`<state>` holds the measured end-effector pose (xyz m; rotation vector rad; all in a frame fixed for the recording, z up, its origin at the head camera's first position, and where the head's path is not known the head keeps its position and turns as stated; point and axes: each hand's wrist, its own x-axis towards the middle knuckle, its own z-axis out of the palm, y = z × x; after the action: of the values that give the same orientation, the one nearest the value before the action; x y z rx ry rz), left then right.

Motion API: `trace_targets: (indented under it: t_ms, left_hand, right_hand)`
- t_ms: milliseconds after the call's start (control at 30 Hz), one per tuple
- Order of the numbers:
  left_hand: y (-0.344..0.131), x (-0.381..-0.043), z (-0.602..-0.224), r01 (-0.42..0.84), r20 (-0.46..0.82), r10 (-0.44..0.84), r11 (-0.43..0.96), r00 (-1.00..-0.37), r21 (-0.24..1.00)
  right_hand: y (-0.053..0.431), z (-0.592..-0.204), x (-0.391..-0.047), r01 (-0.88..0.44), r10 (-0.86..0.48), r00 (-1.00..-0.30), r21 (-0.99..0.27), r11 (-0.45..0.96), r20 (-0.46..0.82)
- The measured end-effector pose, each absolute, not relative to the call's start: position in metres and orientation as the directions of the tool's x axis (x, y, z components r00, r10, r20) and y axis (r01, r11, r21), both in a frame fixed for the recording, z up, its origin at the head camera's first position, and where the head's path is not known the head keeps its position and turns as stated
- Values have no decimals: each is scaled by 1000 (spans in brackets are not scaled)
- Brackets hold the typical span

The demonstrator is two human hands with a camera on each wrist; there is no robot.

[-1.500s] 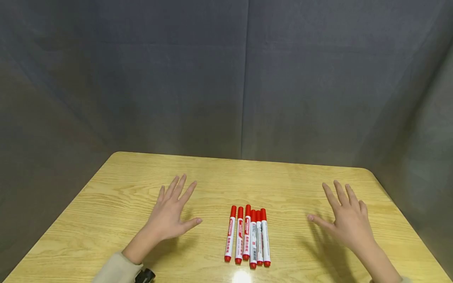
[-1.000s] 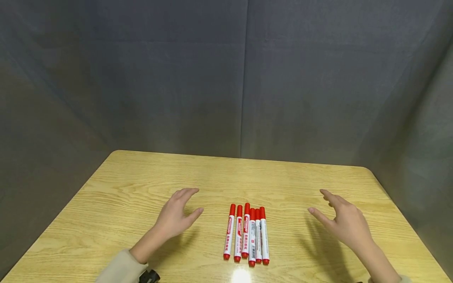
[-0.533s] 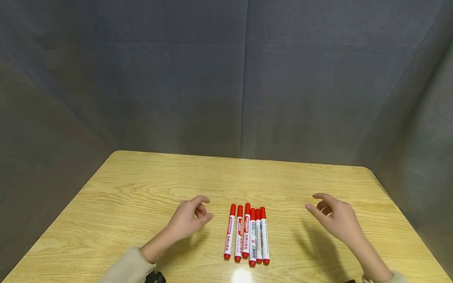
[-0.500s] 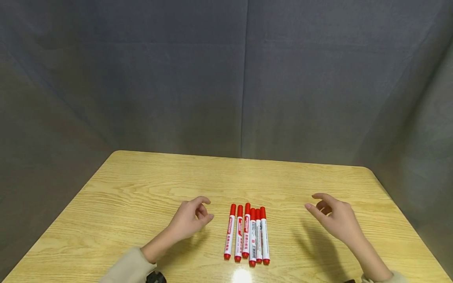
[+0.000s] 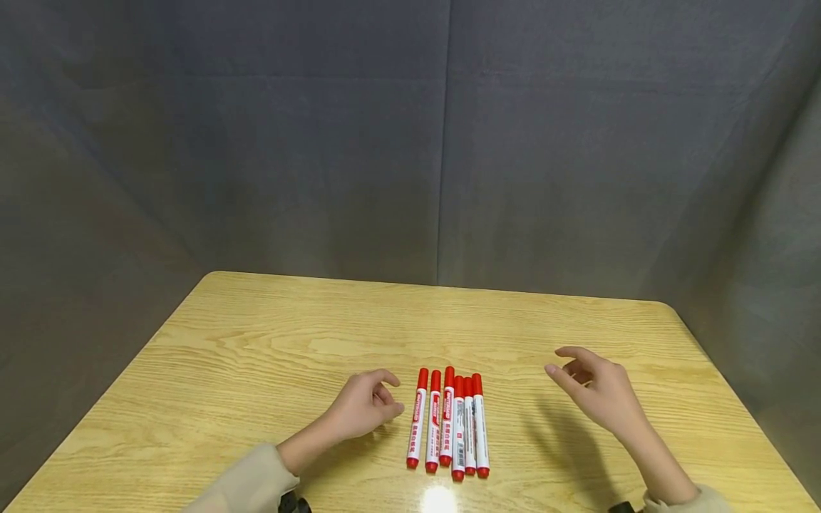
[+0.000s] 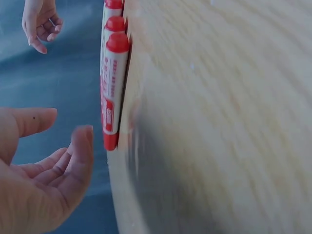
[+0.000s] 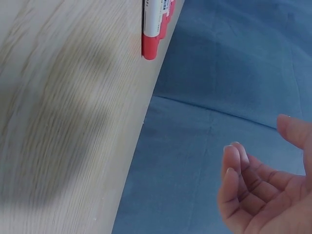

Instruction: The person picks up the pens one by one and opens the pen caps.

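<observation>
Several white markers with red caps [image 5: 470,436] lie side by side on the wooden table, their long caps pointing away from me. The leftmost marker [image 5: 417,420] sits slightly apart from the others. Just left of it hovers my left hand [image 5: 362,407], fingers loosely bent and thumb apart, holding nothing. In the left wrist view, a gap shows between that hand's fingers and the nearest marker [image 6: 114,83]. My right hand [image 5: 599,392] is raised over the table's right side, fingers loosely curved and bare of any object. A marker's red cap [image 7: 150,47] appears at the top of the right wrist view.
The light wooden table [image 5: 288,320] has rounded far corners. Behind it and along both sides hangs a dark grey cloth [image 5: 410,142]. A bright light reflection lies on the tabletop just in front of the markers.
Both hands began spread wide, then their fingers bent inward. My left hand has moved right, close to the leftmost marker; my right hand has shifted slightly left. The markers have stayed put.
</observation>
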<state>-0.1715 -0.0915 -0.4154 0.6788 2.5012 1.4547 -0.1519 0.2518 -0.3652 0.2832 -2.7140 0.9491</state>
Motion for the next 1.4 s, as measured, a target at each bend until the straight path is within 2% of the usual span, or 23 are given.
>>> trace_targets:
  t_ms: [267, 400, 867, 1167, 1300, 1400]
  left_hand:
    - [-82, -167, -422, -12, -101, 426, 206, -899, 979]
    - [-76, -163, -426, -70, -136, 396, 178, -908, 982]
    - [-62, -156, -428, -129, -204, 319, 241, -926, 962]
    - [-56, -158, -434, -127, -205, 264, 285, -943, 950]
    - [-56, -157, -436, -89, -180, 282, 307, -942, 948]
    - [-55, -155, -436, 3, -116, 323, 345, -939, 939]
  right_hand:
    - [251, -365, -152, -255, -98, -955, -600, 759, 282]
    - [251, -364, -151, -255, -100, -955, -603, 755, 279]
    - [252, -360, -147, -262, -106, -954, -607, 750, 280]
    - [255, -357, -145, -269, -101, -949, -597, 756, 300]
    - [256, -356, -144, -266, -97, -949, -594, 759, 301]
    - [257, -355, -143, -273, -97, -944, -584, 764, 315]
